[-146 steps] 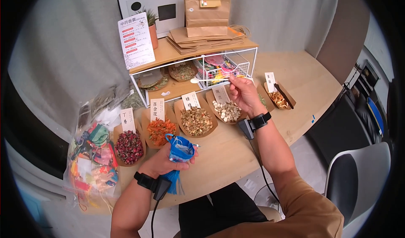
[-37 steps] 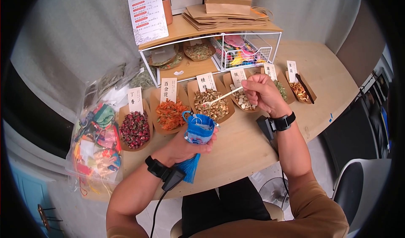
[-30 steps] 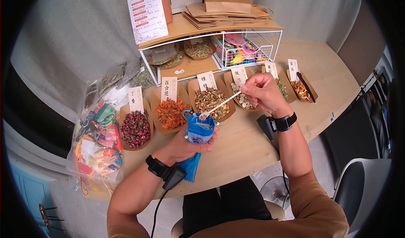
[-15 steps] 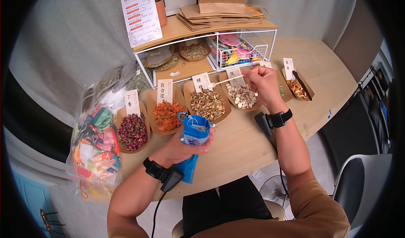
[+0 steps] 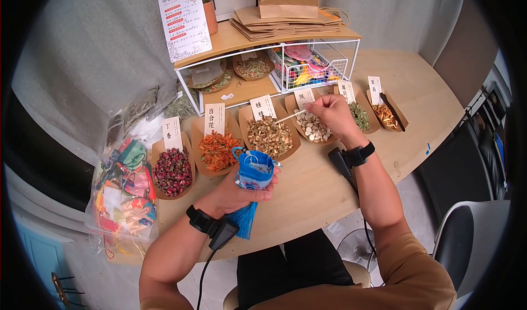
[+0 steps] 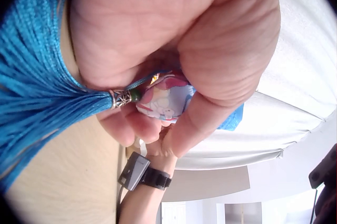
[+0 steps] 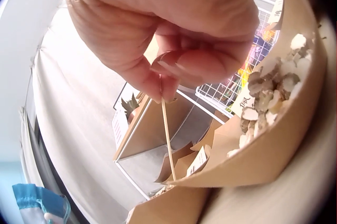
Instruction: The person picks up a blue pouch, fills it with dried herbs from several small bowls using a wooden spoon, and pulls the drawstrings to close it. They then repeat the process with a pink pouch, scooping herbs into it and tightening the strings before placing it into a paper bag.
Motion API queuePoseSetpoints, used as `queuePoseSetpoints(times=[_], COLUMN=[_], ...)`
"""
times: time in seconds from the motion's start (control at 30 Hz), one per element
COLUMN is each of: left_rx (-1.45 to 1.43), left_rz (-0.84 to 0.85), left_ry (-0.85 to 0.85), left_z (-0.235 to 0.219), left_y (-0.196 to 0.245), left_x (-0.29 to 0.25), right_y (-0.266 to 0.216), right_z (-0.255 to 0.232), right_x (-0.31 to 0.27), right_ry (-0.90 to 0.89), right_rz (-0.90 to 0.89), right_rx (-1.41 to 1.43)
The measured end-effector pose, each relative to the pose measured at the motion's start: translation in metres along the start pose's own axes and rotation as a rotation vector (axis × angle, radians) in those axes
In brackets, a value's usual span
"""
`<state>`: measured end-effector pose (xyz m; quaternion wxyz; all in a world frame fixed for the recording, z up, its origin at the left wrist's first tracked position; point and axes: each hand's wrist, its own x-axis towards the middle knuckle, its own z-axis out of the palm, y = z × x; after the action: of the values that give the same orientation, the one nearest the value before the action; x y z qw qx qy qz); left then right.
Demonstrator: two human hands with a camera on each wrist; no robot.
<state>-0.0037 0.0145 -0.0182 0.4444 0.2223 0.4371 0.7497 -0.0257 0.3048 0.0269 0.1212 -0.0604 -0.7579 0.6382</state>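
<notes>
In the head view my left hand (image 5: 222, 197) grips a blue drawstring sachet (image 5: 256, 172), its mouth upward. A blue tassel (image 6: 47, 81) with a green bead hangs below the palm in the left wrist view. My right hand (image 5: 334, 116) pinches the thin pale handle of a small spoon (image 5: 291, 116) between thumb and fingers. The spoon's far end reaches the paper tray of brown chopped twigs (image 5: 269, 137), its bowl hidden among them. Under the right hand lies a tray of whitish sliced pieces (image 7: 274, 92).
Trays of red dried buds (image 5: 173, 172), orange petals (image 5: 219, 149), green leaves (image 5: 358, 118) and brown-yellow pieces with black tongs (image 5: 394, 112) stand in the same row. Behind them is a low shelf (image 5: 269, 30) with a wire basket (image 5: 340, 68). A plastic bag of sachets (image 5: 123, 194) lies left.
About a second ago the spoon tip was at the sachet's mouth; it then moved back and up, and now dips into the chopped twigs. The left hand has barely moved since half a second ago.
</notes>
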Motion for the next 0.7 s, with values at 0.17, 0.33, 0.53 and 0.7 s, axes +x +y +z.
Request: queuePoseSetpoints(times=[0.17, 0.33, 0.53, 0.7], left_rx=[0.009, 0.007, 0.01, 0.002], left_rz=[-0.003, -0.009, 0.002, 0.006], left_ry=[-0.012, -0.009, -0.012, -0.016], left_z=[0.0, 0.0, 0.0, -0.001], left_y=[0.0, 0.001, 0.001, 0.0], left_x=[0.0, 0.0, 0.0, 0.001], right_y=[0.003, 0.005, 0.009, 0.01], right_z=[0.001, 0.0, -0.002, -0.004], right_x=[0.001, 0.004, 0.007, 0.009], right_ry=[-0.023, -0.036, -0.033, -0.035], right_rz=[0.034, 0.124, 0.157, 0.192], right_rx=[0.021, 0.013, 0.066, 0.089])
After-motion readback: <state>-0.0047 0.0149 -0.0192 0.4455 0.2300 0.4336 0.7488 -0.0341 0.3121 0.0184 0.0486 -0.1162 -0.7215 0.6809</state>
